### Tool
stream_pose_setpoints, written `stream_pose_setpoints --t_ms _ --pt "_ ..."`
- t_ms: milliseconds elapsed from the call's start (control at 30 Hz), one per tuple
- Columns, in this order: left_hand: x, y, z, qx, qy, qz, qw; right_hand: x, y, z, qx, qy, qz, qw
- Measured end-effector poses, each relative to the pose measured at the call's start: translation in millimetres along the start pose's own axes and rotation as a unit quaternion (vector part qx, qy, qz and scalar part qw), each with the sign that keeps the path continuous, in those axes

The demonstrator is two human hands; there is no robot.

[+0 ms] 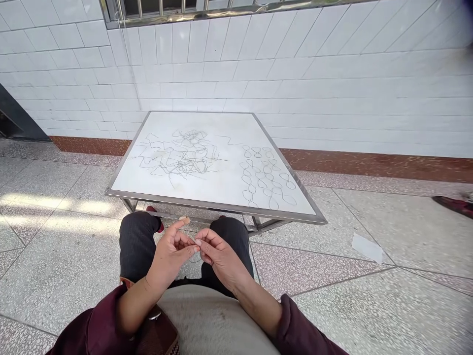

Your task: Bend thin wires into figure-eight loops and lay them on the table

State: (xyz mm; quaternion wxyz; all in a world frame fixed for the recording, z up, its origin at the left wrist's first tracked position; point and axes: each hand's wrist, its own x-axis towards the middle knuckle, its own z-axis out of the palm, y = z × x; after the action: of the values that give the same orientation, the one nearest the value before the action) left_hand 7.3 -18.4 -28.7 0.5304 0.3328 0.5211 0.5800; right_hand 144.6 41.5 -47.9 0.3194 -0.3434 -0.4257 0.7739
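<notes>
Both of my hands meet above my lap, near the table's front edge. My left hand (170, 254) is closed in a pinch, its index finger raised with a tan wrap round the tip. Against it, my right hand (223, 259) pinches with thumb and forefinger. Between them they hold a thin wire (195, 261), whose faint curve hangs below the fingertips; its ends are hidden. On the white table (229, 197) in front lies a tangle of loose, bent wires (185, 158) to the left. Wires shaped into loops (268, 177) lie in rows on the right.
A metal frame (214, 203) edges the table, which stands by a white tiled wall (229, 79). A barred window (158, 10) is above. A white scrap (367, 248) lies on the speckled floor, and a dark red shoe (453, 205) shows at far right.
</notes>
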Motion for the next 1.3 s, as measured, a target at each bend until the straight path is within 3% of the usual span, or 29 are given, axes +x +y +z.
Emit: stream_pose_setpoints --t_ms 200,467,667,800,1033,1300 --pt "2 -2 -2.9 0.042 0.004 0.002 0.999 1 0 -4 -0.04 -0.012 0.007 0.999" --pt "3 -5 -5.1 0.055 -0.022 -0.038 0.998 2 -5 -11 -0.161 0.007 -0.081 0.984" --pt "1 -5 -6.2 0.09 -0.033 -0.052 0.994 3 -14 -16 -0.289 -0.025 -0.148 0.945" --pt "-1 -7 -6.8 0.131 -0.036 -0.047 0.99 5 -16 -12 -0.248 -0.069 -0.107 0.96" --pt "-4 -8 -5.2 0.136 -0.031 -0.039 0.989 4 -12 -1 -0.164 -0.072 -0.071 0.981" --pt "-7 -9 -2.5 0.202 -0.018 -0.022 0.979 2 5 4 -0.179 -0.011 -0.125 0.976"
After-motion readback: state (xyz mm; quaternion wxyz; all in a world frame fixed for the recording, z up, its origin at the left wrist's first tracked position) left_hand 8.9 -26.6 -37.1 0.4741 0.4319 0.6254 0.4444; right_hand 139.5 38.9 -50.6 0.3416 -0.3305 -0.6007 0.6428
